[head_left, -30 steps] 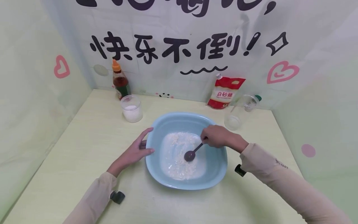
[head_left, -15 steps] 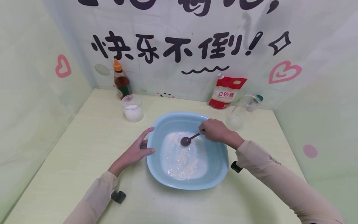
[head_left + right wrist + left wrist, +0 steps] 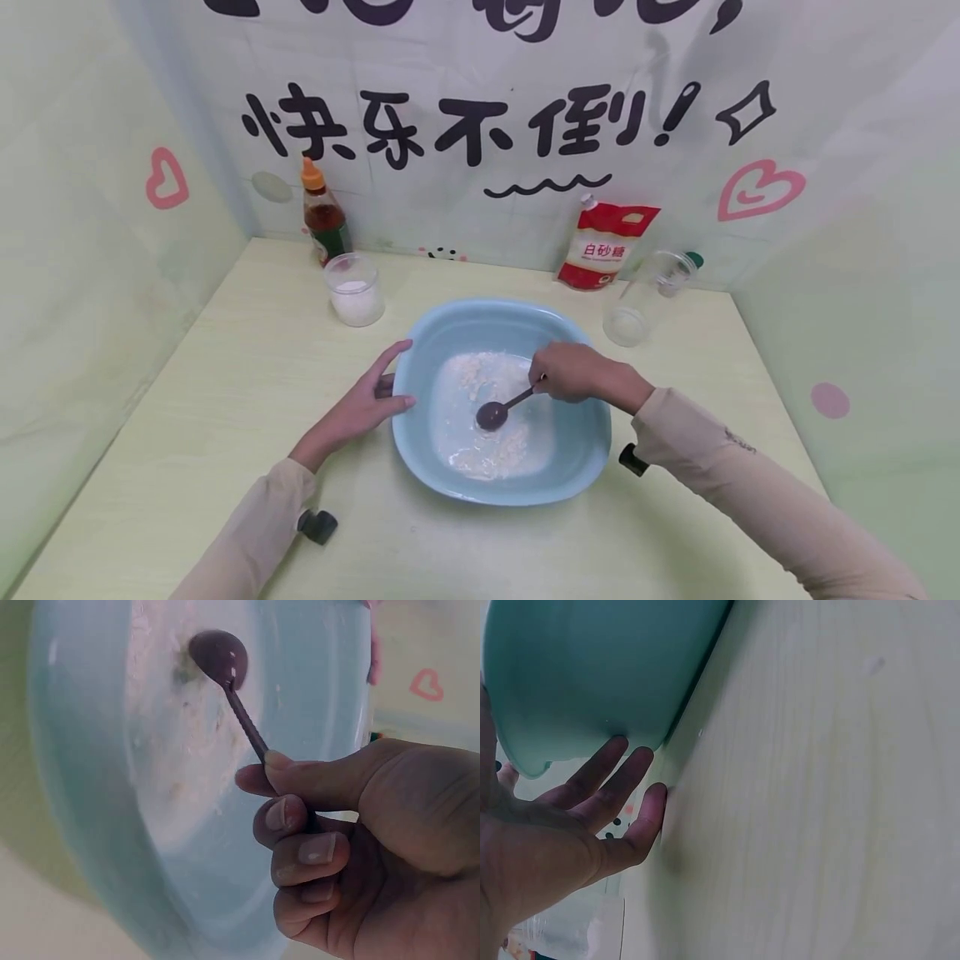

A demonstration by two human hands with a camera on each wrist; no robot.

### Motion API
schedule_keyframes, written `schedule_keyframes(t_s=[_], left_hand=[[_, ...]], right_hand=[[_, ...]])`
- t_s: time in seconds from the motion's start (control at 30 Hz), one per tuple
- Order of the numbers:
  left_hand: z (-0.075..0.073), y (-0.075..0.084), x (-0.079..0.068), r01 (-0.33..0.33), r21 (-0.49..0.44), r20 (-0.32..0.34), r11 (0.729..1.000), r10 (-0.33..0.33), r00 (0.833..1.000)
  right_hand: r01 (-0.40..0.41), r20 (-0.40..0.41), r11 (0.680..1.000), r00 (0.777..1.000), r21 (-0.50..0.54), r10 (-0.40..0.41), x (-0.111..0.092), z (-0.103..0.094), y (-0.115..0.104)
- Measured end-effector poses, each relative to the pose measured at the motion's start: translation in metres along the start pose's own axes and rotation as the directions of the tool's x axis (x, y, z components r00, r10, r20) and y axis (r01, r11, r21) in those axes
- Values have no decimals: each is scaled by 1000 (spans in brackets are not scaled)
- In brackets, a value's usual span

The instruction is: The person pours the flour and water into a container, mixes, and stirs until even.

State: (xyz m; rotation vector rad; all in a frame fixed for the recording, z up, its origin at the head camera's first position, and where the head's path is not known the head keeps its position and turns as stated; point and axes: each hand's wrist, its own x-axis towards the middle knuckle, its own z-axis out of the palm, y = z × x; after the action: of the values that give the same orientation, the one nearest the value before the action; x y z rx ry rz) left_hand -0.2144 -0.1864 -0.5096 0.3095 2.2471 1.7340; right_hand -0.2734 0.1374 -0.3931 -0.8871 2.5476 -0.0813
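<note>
A light blue basin [image 3: 501, 497] stands on the table with lumpy white flour-like stuff and milky liquid at its bottom. My left hand [image 3: 358, 410] holds its left side, thumb and index fingertip over the rim. In the left wrist view the other fingers [image 3: 604, 799] lie loosely bent below, along the outer wall. My right hand [image 3: 573, 372] reaches over the basin's right side and grips a dark brown spoon [image 3: 492, 416] by its handle, between thumb and curled fingers. The spoon's bowl is down in the wet mixture near the middle.
Behind the basin at left are a clear tub [image 3: 356, 302] of white powder and a sauce bottle [image 3: 325, 218] with an orange cap. At back right stand a red and white sugar pouch [image 3: 602, 248] and a clear jar [image 3: 637, 308]. Walls close off the back and sides.
My right hand has carried the spoon up toward the basin's far side, then back down to the middle, slightly left of where it was. The left hand stays put.
</note>
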Motion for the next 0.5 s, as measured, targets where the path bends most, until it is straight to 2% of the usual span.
schedule_keyframes(t_s=[0.13, 0.3, 0.5], left_hand=[[0, 0, 0, -13, 4, 3, 1000, 13, 1000], [0, 0, 1, -19, 3, 5, 1000, 19, 1000], [1, -1, 1, -33, -15, 12, 999, 33, 999]], right_hand=[[-51, -27, 999, 998, -3, 51, -4, -5, 12], [-122, -131, 993, 984, -4, 120, -2, -8, 24], [-109, -202, 994, 974, -16, 104, 5, -10, 23]])
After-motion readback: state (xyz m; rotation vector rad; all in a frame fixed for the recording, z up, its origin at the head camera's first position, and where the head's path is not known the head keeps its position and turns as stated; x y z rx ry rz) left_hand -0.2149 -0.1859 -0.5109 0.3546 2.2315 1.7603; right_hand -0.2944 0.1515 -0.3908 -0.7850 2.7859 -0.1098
